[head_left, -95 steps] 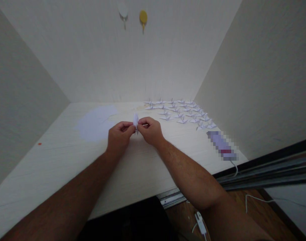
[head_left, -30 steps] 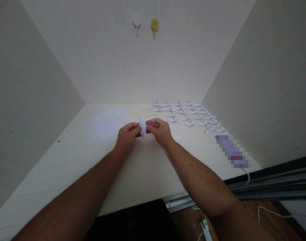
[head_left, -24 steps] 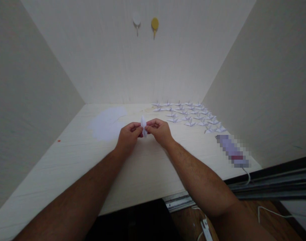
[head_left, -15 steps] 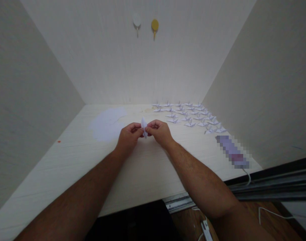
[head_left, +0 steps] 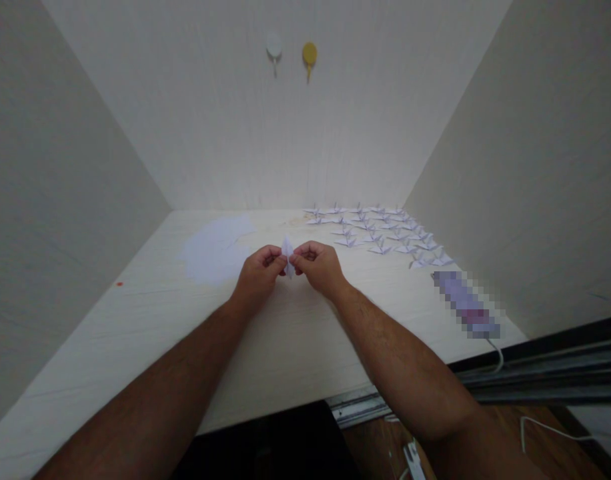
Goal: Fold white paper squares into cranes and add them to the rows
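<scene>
A small piece of folded white paper [head_left: 287, 248] stands upright between my two hands, over the middle of the pale table. My left hand [head_left: 261, 270] pinches its left side between thumb and fingers. On the other side, my right hand [head_left: 318, 265] grips the right edge the same way, fingers curled in. The paper is narrow and pointed at top and bottom; the fingertips cover part of its middle. White sheets of paper [head_left: 213, 250] lie spread just left of my left hand. Several folded white paper cranes [head_left: 348, 239] stand in rows beyond my right hand.
A phone-like device [head_left: 463, 303], blurred out, lies at the right with a white cable [head_left: 499, 357] running off the edge. Walls enclose the table [head_left: 285, 360] at back and sides. A white hook [head_left: 274, 47] and a yellow hook [head_left: 309, 55] are on the back wall.
Both hands still hold the folded paper in about the same place. The paper has turned slightly between the fingertips, and the whole view has shifted a little.
</scene>
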The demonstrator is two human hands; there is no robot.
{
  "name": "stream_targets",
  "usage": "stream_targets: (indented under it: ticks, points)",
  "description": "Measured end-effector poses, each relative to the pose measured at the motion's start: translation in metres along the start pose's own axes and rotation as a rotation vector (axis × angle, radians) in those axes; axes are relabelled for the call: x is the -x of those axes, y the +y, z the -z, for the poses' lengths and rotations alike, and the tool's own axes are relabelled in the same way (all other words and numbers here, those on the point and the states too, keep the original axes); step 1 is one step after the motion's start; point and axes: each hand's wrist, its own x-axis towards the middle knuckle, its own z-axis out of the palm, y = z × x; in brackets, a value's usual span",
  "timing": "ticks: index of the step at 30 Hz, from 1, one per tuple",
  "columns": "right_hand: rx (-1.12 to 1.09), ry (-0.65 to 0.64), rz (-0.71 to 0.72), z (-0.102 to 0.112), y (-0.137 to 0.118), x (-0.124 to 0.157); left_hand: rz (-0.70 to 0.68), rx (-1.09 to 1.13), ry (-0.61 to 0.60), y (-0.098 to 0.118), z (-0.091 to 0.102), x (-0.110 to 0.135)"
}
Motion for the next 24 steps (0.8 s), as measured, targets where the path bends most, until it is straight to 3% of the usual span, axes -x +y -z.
stream_targets:
  ticks: [9, 24]
  points:
    - [0.201, 0.138, 0.135, -0.003, 0.0, 0.004, -0.03, -0.179, 0.01, 0.019, -0.005, 0.005]
    - [0.091, 0.063, 0.078, -0.003, 0.007, 0.001, -0.058, -0.377, 0.034, 0.014, -0.001, 0.002]
